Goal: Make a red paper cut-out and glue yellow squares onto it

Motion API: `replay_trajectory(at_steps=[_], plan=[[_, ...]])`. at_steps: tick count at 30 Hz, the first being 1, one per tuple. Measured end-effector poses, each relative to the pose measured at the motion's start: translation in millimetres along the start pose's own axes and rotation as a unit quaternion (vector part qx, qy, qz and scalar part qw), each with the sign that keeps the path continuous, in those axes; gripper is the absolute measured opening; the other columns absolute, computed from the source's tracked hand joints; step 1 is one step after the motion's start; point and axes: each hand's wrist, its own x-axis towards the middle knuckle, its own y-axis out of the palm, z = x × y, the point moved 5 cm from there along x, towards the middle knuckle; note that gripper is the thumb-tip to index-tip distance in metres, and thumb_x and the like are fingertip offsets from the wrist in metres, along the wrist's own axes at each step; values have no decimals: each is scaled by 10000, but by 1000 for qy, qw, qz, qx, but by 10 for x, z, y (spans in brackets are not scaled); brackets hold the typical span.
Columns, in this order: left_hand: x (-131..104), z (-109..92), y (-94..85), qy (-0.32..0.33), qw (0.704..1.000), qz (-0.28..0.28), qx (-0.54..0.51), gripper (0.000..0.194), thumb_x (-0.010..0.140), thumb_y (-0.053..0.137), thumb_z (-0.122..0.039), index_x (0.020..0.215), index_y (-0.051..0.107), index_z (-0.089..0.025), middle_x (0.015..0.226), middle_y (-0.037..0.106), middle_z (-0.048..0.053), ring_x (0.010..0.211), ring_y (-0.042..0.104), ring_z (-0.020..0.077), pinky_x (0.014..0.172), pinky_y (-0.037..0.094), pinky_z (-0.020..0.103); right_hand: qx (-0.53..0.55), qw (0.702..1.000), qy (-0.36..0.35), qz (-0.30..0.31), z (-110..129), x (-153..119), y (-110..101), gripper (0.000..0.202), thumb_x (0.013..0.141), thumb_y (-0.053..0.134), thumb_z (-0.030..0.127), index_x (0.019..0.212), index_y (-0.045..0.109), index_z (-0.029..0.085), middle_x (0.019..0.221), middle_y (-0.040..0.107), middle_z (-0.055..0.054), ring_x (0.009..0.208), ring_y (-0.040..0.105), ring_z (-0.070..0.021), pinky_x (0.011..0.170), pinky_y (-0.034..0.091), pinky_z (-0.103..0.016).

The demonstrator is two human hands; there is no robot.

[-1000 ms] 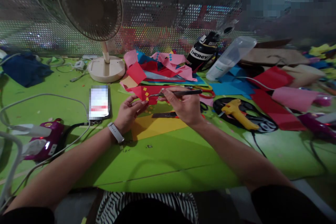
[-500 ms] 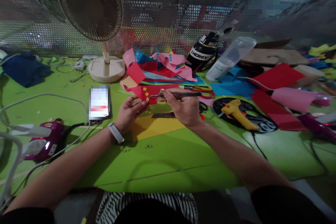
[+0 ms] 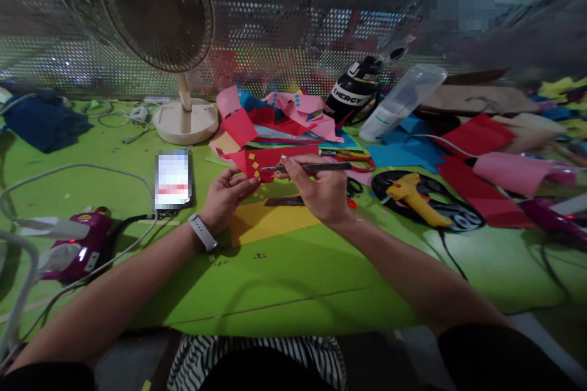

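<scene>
My left hand [image 3: 228, 197], with a pale watch band on its wrist, pinches the lower edge of a piece of red paper [image 3: 298, 153]. Several small yellow paper squares [image 3: 252, 157] lie on that paper in a slanting row. In my right hand [image 3: 323, 191] are slim dark tweezers [image 3: 328, 166], gripped like a pen. Their thin tip points left, over the red paper close to the yellow squares; whether it touches, I cannot tell. Below both hands lie a yellow sheet [image 3: 257, 226] and a dark flat tool [image 3: 284, 201], partly covered by my right hand.
A fan [image 3: 186, 122] stands behind a phone [image 3: 173, 180] on the green table. Paper scraps [image 3: 302, 113], a black bottle [image 3: 351, 95] and a clear bottle [image 3: 403, 101] are at the back. To the right rests a yellow glue gun [image 3: 419, 198]; a purple power strip [image 3: 85, 244] lies left.
The red paper has shifted very slightly to the right. The tweezers' tip has moved a little left. At the right, a loose red sheet has changed its lie.
</scene>
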Motion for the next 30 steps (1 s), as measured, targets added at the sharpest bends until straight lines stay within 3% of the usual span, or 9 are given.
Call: replay_trajectory(at_steps=[30], plan=[[7, -3, 4, 0, 1000, 1, -16, 396, 566, 852, -107, 853, 585, -164, 767, 752, 8, 739, 715, 119, 786, 565, 249, 23, 999, -32, 11, 20, 20, -7, 153, 884, 620, 298, 817, 683, 176, 716, 729, -15, 642, 714, -153, 606, 559, -250]])
